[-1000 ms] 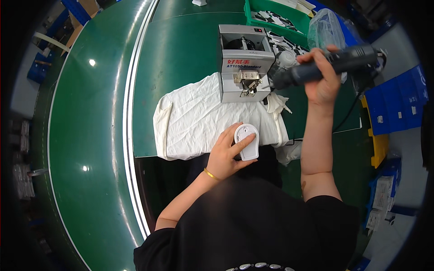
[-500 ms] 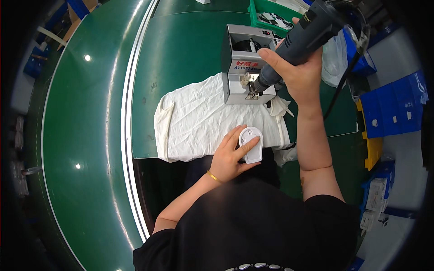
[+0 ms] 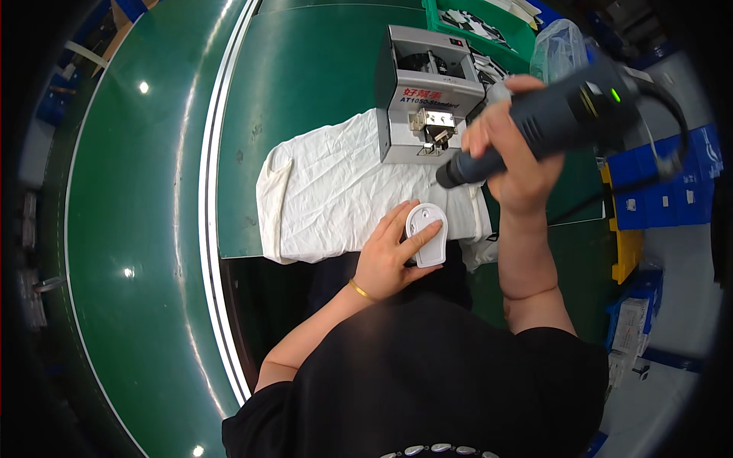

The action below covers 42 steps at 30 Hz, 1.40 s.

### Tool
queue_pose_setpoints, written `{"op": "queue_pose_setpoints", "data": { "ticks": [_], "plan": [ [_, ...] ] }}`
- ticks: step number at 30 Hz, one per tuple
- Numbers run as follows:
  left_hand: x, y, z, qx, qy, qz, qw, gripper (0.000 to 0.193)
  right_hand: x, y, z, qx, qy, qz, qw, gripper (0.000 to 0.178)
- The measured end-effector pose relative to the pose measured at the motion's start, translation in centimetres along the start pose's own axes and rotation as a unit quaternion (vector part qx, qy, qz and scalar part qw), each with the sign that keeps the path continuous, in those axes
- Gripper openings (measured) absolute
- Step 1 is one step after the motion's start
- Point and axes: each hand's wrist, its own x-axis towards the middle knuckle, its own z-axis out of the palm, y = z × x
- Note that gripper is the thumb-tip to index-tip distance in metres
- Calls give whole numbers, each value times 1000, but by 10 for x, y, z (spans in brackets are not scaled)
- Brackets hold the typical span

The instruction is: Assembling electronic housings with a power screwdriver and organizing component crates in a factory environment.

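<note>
My left hand [image 3: 392,248] grips a white plastic housing [image 3: 432,246], rounded at the top, with its hollow side up and my thumb across it. It is at the front edge of a white cloth [image 3: 336,191]. Wrapped around a dark electric screwdriver [image 3: 569,111], my right hand [image 3: 523,156] holds the tool tilted, its tip down and to the left, above the cloth's right part. A green light glows on the tool's body. Behind the tip, apart from it, stands a grey screw feeder [image 3: 427,95] with a metal pick-up head. Motion blurs my right hand slightly.
A green bin [image 3: 489,27] of small parts stands behind the feeder, beside a clear plastic bag [image 3: 560,49]. The tool's black cable [image 3: 676,137] curves at the right. Blue bins [image 3: 664,183] line the right side. A conveyor [image 3: 130,229] with a bright metal rail runs along the left.
My right hand has lifted the screwdriver off the feeder's pick-up head and brought it right and nearer me, more level. My left hand still holds the white housing in about the same place.
</note>
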Motion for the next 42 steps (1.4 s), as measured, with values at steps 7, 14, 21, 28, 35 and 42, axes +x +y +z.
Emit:
{"op": "queue_pose_setpoints", "data": {
  "ticks": [7,14,21,28,35,42],
  "plan": [
    [3,1,-3,1,2,13,1000,66,-35,-22,-3,-166,-101,-41,980,42],
    [2,1,-3,-2,-1,6,1000,62,-36,-12,-4,-139,-103,-37,984,41],
    [3,1,-4,7,0,7,1000,61,-37,-11,2,-124,-127,-32,983,35],
    [2,3,-3,-2,3,5,1000,63,-39,-10,1,-126,-115,10,985,38],
    [4,3,-4,-2,0,4,1000,64,-37,-6,1,-122,-107,12,987,38],
    [4,3,-4,13,0,5,1000,64,-37,-1,3,-99,-116,10,988,37]
  ]
}}
